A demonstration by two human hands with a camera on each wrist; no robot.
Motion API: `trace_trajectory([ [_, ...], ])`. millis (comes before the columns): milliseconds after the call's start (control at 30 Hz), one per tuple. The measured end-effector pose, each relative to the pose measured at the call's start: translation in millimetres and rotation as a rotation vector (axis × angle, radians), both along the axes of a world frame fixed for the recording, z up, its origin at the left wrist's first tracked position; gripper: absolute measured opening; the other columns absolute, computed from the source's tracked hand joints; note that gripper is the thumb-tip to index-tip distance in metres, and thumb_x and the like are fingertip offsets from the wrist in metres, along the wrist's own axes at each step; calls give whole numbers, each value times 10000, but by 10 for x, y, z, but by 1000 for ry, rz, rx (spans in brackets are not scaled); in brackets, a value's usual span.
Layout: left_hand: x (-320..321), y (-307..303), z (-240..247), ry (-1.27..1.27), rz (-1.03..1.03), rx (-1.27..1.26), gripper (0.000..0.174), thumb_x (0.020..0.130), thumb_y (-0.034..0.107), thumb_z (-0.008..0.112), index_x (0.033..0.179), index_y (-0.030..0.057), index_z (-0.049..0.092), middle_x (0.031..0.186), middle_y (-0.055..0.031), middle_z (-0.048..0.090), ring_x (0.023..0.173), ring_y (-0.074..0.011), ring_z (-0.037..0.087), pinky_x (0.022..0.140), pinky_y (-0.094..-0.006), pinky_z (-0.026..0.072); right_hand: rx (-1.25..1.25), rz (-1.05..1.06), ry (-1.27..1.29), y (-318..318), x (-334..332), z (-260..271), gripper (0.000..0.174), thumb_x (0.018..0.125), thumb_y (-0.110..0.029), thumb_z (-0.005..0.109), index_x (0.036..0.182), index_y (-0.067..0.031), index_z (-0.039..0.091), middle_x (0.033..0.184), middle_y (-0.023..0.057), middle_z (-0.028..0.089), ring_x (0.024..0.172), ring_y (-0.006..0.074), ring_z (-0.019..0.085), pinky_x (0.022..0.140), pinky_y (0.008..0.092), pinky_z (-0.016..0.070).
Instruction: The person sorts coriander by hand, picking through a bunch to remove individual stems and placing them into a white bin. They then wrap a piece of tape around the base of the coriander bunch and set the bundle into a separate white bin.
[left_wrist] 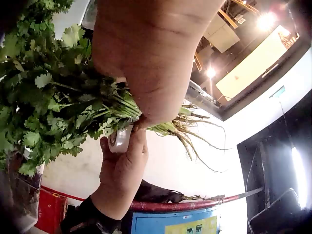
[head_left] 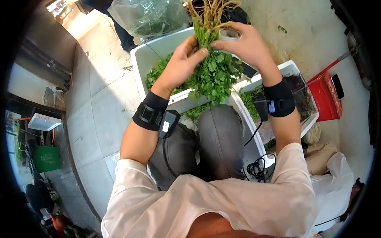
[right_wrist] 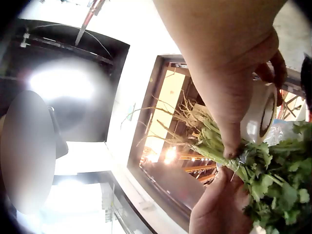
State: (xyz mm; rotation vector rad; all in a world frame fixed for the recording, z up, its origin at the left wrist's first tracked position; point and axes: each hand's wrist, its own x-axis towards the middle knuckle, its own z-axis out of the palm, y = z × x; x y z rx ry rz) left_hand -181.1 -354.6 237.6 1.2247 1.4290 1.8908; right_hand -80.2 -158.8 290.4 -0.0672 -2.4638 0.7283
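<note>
The leafy green coriander bunch (head_left: pixel 212 75), gripped by the left hand (head_left: pixel 182 63) and pinched by the right hand (head_left: pixel 248 45) holding a white tape roll (head_left: pixel 229 35), may be dropped if either grip is slackened.

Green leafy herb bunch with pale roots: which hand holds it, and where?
The left hand grips the green leafy herb bunch round its stems, between roots and leaves. The right hand holds a whitish tape roll, thumb on those stems.

Matt leafy coriander bunch (head_left: pixel 212 75), glossy tape roll (head_left: pixel 229 35), smooth plastic tub (head_left: pixel 139 63).
</note>
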Motion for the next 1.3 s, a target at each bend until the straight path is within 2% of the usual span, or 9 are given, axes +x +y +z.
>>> trace_trajectory([
  [133,-42,50,-42,22,-49,70,594,989,51,646,1512,-20,371,1392,-85,551,1276,-162,516,1099,-333,408,-60,-24,-49,-107,35,87,713,670,-475,883,1184,-5,731,1119,199,742,1029,304,732,907,379,557],
  [333,-26,45,-18,32,-5,41,508,1008,68,620,1461,-25,410,1395,-101,556,1267,-174,533,1089,-343,425,-62,-29,-68,-150,53,104,726,667,-464,884,1185,19,722,1136,206,738,1052,303,726,926,379,554],
  [400,0,34,-3,2,-15,52,498,1005,39,605,1461,-24,414,1378,-101,568,1259,-172,541,1087,-339,429,-45,-9,-118,-165,83,152,677,710,-323,903,1232,48,683,1126,166,732,1028,194,691,898,342,547],
  [600,-7,-11,23,-108,-72,45,496,1013,42,586,1474,-20,414,1363,-94,583,1236,-162,560,1074,-326,441,-158,85,-187,-44,124,244,671,747,-285,891,1270,64,654,1172,143,720,1078,191,673,919,323,542],
  [933,-22,-18,13,-150,-181,0,554,1022,117,609,1516,9,383,1404,-63,554,1252,-139,531,1073,-323,439,-65,57,-172,9,45,221,666,721,-269,897,1254,59,666,1164,134,722,1042,178,669,936,332,522],
  [1033,1,-33,30,-103,-209,34,529,1025,110,609,1504,16,405,1378,-53,570,1234,-132,540,1065,-315,441,-183,66,-176,-3,74,213,733,653,-402,910,1193,49,705,1094,192,751,995,245,734,900,356,556],
  [1100,-22,-17,40,-66,-198,13,519,1023,114,615,1493,11,417,1377,-55,573,1230,-135,545,1054,-320,452,-100,38,-156,-43,98,237,679,694,-263,913,1241,57,671,1149,135,723,1023,177,666,923,332,525],
  [1200,0,-20,69,-25,-162,-16,492,1027,131,619,1468,4,443,1369,-56,582,1222,-140,554,1044,-325,462,-185,68,-139,-29,78,195,685,681,-237,919,1245,59,667,1144,136,721,1026,181,669,917,329,529],
  [1300,-9,-10,60,-91,-148,-1,465,1033,124,606,1456,1,457,1358,-54,590,1216,-137,559,1050,-320,456,-137,49,-59,-10,70,148,746,635,-392,927,1193,49,703,1104,188,746,1004,228,725,891,350,559],
])
